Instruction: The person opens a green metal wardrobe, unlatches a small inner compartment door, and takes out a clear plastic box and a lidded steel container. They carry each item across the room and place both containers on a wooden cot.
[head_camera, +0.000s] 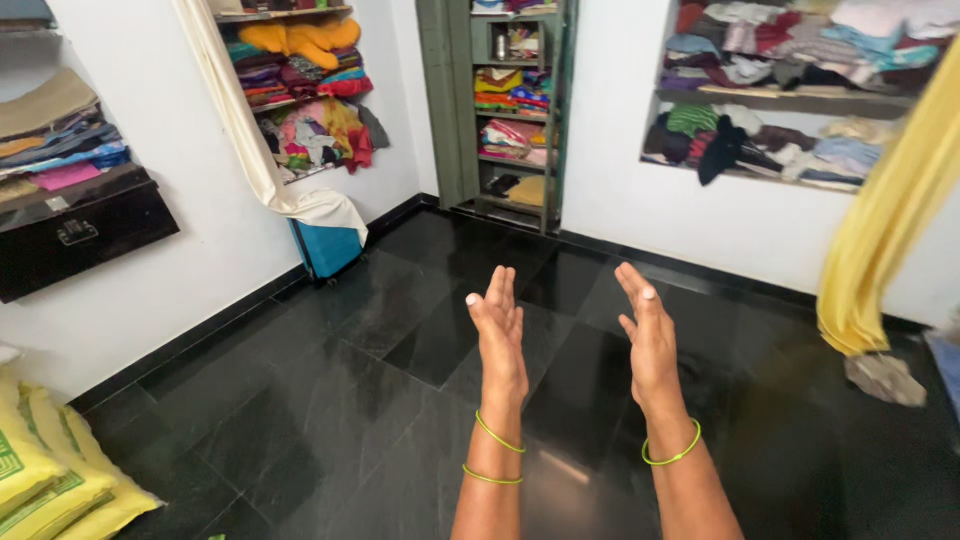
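Left hand (499, 330) and right hand (648, 335), both released and empty, fingers extended, palms facing each other with a gap between, raised over the near dark tiled floor (330, 380). Nothing is grasped. Far shelves (790, 95) hold folded cloth; a yellow cloth (880, 230) hangs right.

Two bare hands raised side by side, palms facing: left hand (499, 335), right hand (648, 335), both empty with fingers straight. Three thin green bangles (497, 437): two below the left hand on that wrist, one below the right. One blue suitcase (328, 250) far beyond the left hand. Two yellow sacks (50, 470) well off to the left. One yellow cloth (885, 225) hanging off to the right.
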